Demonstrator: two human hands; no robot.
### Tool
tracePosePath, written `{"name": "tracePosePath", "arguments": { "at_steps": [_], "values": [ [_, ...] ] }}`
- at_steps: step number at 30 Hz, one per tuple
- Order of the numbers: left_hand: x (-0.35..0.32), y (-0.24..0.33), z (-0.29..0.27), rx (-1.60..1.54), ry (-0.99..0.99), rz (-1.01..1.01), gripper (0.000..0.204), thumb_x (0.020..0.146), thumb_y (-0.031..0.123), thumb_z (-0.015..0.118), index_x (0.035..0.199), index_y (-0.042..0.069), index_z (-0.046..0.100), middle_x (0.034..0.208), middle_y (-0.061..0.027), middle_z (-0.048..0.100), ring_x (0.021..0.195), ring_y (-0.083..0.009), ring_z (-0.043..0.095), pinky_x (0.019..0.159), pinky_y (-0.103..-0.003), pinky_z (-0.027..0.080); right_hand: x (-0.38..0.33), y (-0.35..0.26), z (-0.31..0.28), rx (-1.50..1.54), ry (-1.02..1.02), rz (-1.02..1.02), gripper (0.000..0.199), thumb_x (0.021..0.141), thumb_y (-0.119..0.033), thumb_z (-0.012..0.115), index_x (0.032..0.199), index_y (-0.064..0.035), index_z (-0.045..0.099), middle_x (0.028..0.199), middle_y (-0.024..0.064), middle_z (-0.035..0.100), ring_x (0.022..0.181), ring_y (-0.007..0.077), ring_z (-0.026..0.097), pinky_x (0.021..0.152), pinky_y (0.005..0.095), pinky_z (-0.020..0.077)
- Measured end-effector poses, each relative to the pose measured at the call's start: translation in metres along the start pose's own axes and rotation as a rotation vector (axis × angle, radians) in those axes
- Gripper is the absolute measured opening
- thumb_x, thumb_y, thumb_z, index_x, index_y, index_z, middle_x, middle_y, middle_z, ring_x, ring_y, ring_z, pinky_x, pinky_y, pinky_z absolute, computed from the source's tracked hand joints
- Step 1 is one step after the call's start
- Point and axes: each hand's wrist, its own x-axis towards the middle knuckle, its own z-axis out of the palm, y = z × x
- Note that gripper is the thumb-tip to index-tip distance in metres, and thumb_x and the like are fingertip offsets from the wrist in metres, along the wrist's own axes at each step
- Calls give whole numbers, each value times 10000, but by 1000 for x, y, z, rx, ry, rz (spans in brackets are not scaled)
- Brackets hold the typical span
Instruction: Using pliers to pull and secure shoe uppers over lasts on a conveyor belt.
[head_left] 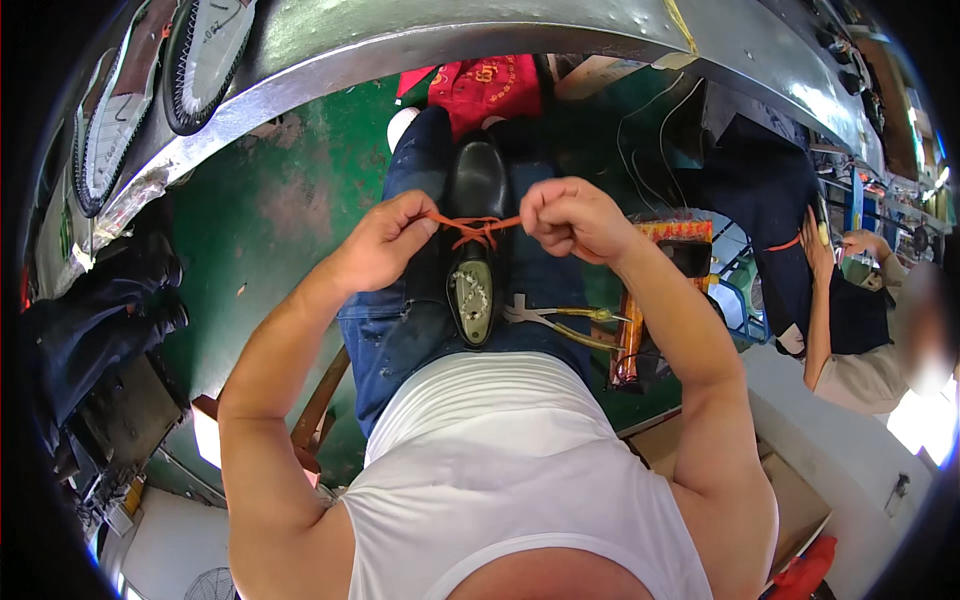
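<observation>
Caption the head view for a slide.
Left fingers and right fingers hold a thin orange cord across a glossy black round-toed shoe.

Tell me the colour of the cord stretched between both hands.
The cord is orange, seen best in the head view.

scuffed green floor (240, 290), shiny metal bench (580, 25), pale wall (860, 470) and, at right, perhaps a bright window (928, 422).

Two hands (385, 240) (578, 222) — one orange cord (478, 230), one black shoe (478, 182), one pair of pliers (546, 313) — one co-worker (862, 312)
</observation>
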Motion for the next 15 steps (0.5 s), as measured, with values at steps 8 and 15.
{"name": "tracePosePath", "arguments": {
  "at_steps": [8, 15],
  "values": [
    [-32, -29, -29, 25, -264, -441, 257, 953, 244, 651, 862, 9, 698, 720, 1, 613, 536, -81, 468, 466, -280, 335, -4, 31, 8, -1658, 526, -461, 98, 839, -107, 660, 806, -51, 733, 832, 111, 701, 676, 255, 654, 651, 316, 518],
    [13, 0, 19, -854, 23, -290, 284, 916, 148, 711, 1142, -19, 672, 668, 38, 530, 519, -15, 353, 454, -197, 251, 37, 41, 32, -513, 371, -348, 107, 875, -108, 717, 907, -17, 765, 853, 75, 727, 724, 109, 648, 676, 274, 512]
  ]
}}
